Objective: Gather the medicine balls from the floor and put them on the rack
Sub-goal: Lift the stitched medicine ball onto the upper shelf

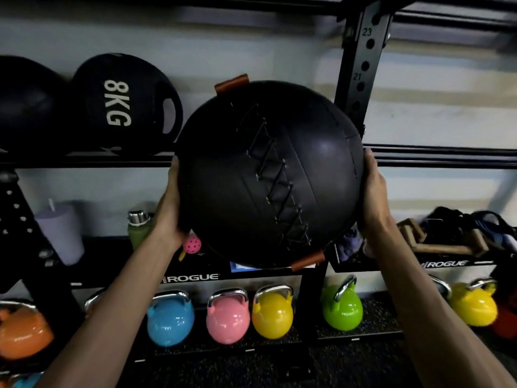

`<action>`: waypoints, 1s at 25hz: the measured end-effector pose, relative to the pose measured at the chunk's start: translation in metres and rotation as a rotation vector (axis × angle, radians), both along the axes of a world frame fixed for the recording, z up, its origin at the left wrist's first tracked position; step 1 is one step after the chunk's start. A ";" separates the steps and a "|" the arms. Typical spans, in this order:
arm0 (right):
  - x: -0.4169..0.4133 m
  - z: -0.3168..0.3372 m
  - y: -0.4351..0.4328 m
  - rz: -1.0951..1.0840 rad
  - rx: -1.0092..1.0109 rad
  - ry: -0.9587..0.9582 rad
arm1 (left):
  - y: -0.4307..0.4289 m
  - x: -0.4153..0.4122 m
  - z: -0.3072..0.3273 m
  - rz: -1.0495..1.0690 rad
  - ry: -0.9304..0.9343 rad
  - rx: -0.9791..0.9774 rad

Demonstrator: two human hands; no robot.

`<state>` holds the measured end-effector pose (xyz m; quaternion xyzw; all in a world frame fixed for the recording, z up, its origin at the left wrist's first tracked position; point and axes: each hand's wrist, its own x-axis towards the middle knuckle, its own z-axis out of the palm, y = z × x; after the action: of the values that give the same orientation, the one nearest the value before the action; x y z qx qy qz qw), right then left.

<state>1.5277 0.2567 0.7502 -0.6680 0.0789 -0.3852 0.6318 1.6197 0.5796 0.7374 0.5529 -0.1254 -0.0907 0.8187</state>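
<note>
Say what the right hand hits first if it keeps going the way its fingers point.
Likely the rack's horizontal shelf rail. The right hand cups the laced medicine ball, fingertips pointing up just below that rail. Depth is unclear; it may pass in front.

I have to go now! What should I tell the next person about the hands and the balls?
Left hand and right hand press the two sides of the big black laced ball, held up in front of the rack's upper shelf.
Already on that shelf to the left: the 8KG ball and another black ball beside it.
Done: at least those two are racked.
Left: set the held ball on the shelf, likely in the gap right of the 8KG ball. The floor behind is out of view, so check for more balls.
</note>
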 end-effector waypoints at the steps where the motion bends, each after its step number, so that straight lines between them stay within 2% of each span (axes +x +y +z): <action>1: 0.001 0.009 0.004 0.035 0.002 -0.032 | 0.005 0.000 0.007 0.015 -0.011 -0.010; 7: 0.028 0.060 0.012 0.036 -0.037 -0.159 | 0.013 0.028 0.067 0.028 -0.145 -0.115; 11: 0.042 0.083 0.018 0.045 -0.106 -0.269 | 0.010 0.067 0.094 0.069 -0.094 -0.191; 14: 0.056 0.078 0.017 0.093 -0.134 -0.313 | 0.003 0.086 0.090 0.082 -0.082 -0.224; 17: 0.071 0.076 0.015 0.129 -0.139 -0.370 | -0.002 0.095 0.087 0.190 -0.099 -0.244; 22: 0.086 0.085 0.017 0.109 -0.171 -0.474 | -0.008 0.095 0.090 0.463 -0.278 -0.313; 25: 0.100 0.088 0.019 0.042 -0.212 -0.519 | -0.013 0.102 0.104 0.494 -0.378 -0.284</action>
<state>1.6279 0.2753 0.8379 -0.6107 -0.1403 -0.5364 0.5654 1.7215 0.5666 0.8416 0.4539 -0.1487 0.2326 0.8472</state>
